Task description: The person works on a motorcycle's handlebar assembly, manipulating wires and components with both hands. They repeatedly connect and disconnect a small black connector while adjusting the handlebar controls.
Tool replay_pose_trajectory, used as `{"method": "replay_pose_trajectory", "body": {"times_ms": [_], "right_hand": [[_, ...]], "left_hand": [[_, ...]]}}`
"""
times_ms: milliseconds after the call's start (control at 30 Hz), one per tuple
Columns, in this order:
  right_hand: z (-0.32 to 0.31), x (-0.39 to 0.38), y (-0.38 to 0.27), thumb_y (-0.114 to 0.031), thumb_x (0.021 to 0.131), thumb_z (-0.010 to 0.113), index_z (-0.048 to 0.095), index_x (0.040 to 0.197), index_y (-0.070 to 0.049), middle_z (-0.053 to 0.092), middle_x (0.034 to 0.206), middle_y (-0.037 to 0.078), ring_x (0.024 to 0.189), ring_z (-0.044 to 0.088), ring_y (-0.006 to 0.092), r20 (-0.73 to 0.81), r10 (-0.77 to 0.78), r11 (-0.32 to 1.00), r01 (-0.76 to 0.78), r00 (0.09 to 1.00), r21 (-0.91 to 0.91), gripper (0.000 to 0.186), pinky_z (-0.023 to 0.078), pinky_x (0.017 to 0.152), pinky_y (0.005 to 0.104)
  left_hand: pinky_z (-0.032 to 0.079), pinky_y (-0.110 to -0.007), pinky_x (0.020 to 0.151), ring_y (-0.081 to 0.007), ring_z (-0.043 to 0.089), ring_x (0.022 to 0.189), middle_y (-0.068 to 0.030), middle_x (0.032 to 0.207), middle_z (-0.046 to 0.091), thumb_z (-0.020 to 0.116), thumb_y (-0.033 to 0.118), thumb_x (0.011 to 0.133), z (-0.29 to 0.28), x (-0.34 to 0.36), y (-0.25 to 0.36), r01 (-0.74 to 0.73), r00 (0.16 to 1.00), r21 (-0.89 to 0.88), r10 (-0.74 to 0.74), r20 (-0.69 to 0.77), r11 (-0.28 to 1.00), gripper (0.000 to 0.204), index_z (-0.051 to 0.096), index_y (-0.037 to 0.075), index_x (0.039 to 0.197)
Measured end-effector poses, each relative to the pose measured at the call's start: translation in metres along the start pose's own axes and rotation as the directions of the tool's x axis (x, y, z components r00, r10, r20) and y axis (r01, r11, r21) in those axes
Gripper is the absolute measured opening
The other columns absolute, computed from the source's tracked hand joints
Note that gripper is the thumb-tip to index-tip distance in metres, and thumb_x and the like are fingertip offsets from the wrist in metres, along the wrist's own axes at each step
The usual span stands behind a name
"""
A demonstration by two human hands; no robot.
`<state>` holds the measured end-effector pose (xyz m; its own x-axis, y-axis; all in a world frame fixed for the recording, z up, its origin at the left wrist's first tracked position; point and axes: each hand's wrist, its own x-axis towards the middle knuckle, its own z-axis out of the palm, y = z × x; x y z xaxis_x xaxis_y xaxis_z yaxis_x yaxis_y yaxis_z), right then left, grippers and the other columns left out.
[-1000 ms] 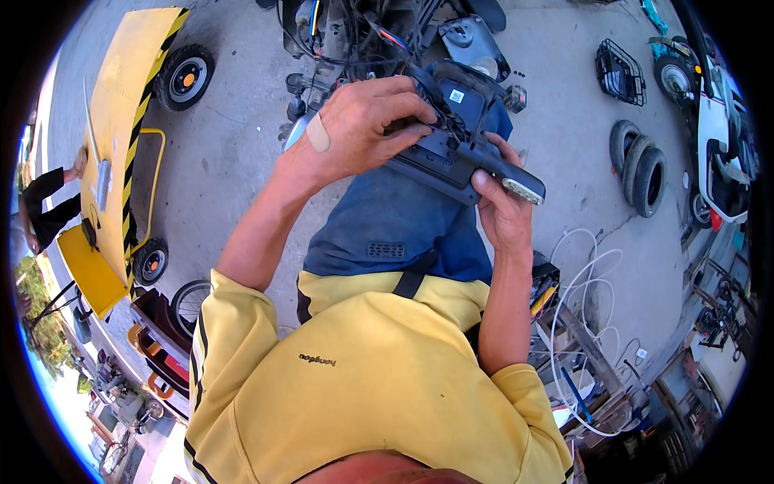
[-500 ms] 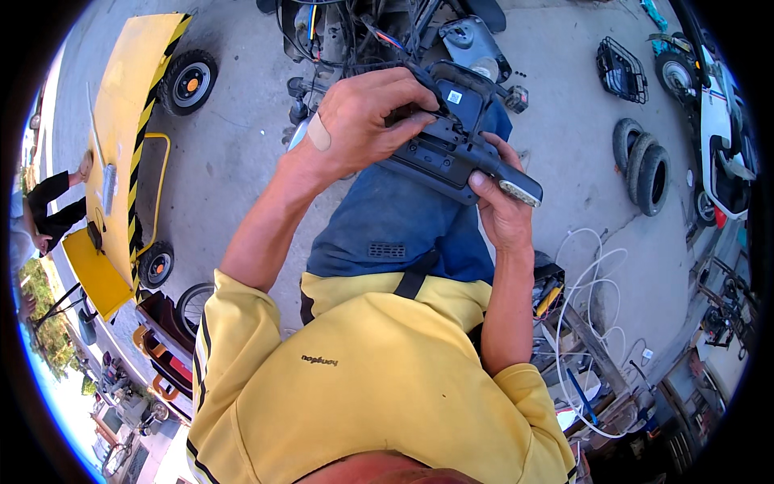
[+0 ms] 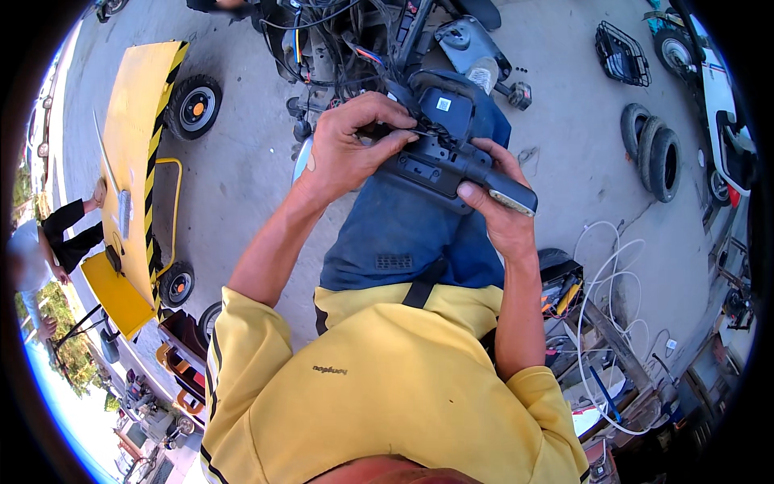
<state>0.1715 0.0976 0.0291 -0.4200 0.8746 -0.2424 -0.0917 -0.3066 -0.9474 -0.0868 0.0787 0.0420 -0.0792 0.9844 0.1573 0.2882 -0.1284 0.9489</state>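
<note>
A black plastic housing (image 3: 423, 172) with a clear lamp (image 3: 509, 202) at its right end rests over my blue-trousered legs. My right hand (image 3: 504, 211) is closed round the housing's right side, with the thumb on top beside the lamp. Thumb and fingertips of my left hand (image 3: 355, 145) are pinched together over the housing's far edge, on what looks like a thin black wire (image 3: 435, 129). Dark wires bunch there, partly hidden by the fingers. Just beyond them a black panel (image 3: 451, 113) carries a small white label (image 3: 443, 104).
Ahead stands a stripped vehicle front with tangled cables (image 3: 330, 40). Tyres (image 3: 663, 165) and a black wire basket (image 3: 622, 55) lie right. White tubing (image 3: 592, 323) coils near my right elbow. A yellow cart (image 3: 133, 153) stands left, with another person (image 3: 36, 254) beyond it.
My left fingertips have shifted slightly toward me and leftward along the housing. The right hand keeps the same hold. The whole view has shifted a little.
</note>
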Motion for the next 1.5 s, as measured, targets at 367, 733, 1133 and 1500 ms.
{"method": "replay_pose_trajectory", "body": {"times_ms": [367,733,1133,1500], "right_hand": [[-0.001,0.0,0.006,-0.008,0.085,0.089,0.062,0.141,-0.004,0.068,0.114,0.001,0.103,0.059,0.01,-0.003,-0.034,0.997,0.034,0.999,-0.074,0.062,0.048,0.092,0.0246],[-0.002,-0.001,0.005,-0.007,0.085,0.089,0.061,0.142,-0.003,0.068,0.118,0.003,0.105,0.06,0.0108,0.003,-0.011,0.999,0.011,1.0,-0.049,0.064,0.048,0.095,0.0255],[0.001,-0.005,0.006,-0.003,0.083,0.09,0.061,0.143,-0.003,0.069,0.112,0.002,0.099,0.061,0.0094,-0.044,0.012,1.0,-0.012,0.999,-0.011,0.067,0.05,0.09,0.0252],[0.008,-0.011,0.024,0.001,0.082,0.089,0.058,0.143,0.002,0.061,0.113,0.001,0.093,0.057,0.0087,-0.09,-0.102,0.992,0.108,0.991,0.067,0.068,0.046,0.082,0.0236]], "left_hand": [[0.054,-0.038,0.065,-0.0265,0.065,0.085,-0.0053,0.091,0.065,0.085,0.006,0.07,-0.023,0.017,0.009,-0.505,0.863,0.47,0.411,0.295,0.724,0.025,0.07,0.008,0.09],[0.051,-0.035,0.056,-0.0238,0.061,0.081,-0.0039,0.091,0.059,0.081,0.006,0.066,-0.019,0.015,0.036,-0.553,0.833,0.637,0.368,0.414,0.536,0.027,0.063,0.011,0.085],[0.049,-0.032,0.05,-0.0188,0.06,0.082,-0.0011,0.089,0.054,0.078,0.006,0.07,-0.012,0.018,0.05,-0.576,0.817,0.702,0.323,0.477,0.419,0.024,0.061,0.011,0.086],[0.049,-0.031,0.051,-0.0197,0.061,0.077,-0.0027,0.088,0.059,0.082,0.008,0.063,-0.012,0.016,0.037,-0.665,0.737,0.622,0.502,0.453,0.414,0.03,0.066,0.009,0.088]]}}
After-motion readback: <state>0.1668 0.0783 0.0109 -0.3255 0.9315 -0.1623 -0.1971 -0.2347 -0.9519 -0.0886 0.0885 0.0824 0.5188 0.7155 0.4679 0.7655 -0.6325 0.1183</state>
